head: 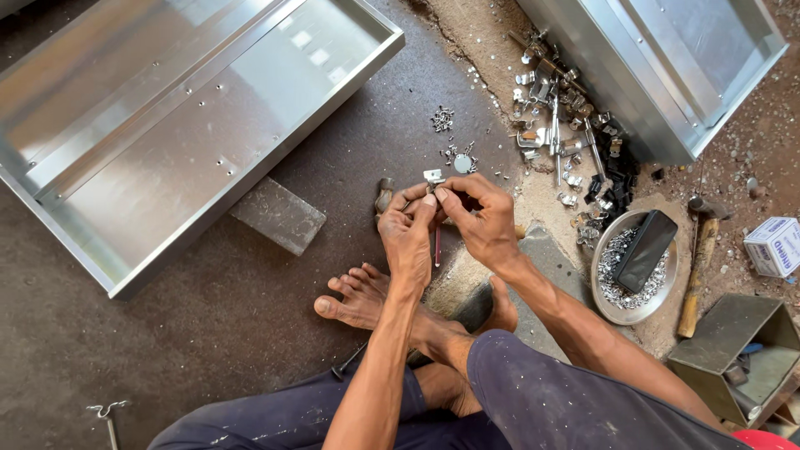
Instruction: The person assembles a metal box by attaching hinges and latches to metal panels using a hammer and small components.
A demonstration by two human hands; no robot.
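Note:
My left hand point(408, 232) and my right hand point(481, 218) meet above the floor, fingertips pinched together on a small shiny metal bracket point(433, 176). A thin red-handled tool point(437, 246) hangs down between the two hands; which hand grips it is unclear. Just beyond the fingers lie small loose screws point(442, 119) and a round metal disc point(462, 163) on the ground. My bare feet point(358, 298) rest on the floor below the hands.
A large sheet-metal tray point(167, 125) lies at the left, another metal panel point(658, 67) at the top right. A heap of metal fittings point(558, 125), a bowl of screws point(621, 308) holding a dark phone point(644, 248), a hammer point(698, 271), a small white box point(773, 245) and an open metal box point(737, 350) sit at the right.

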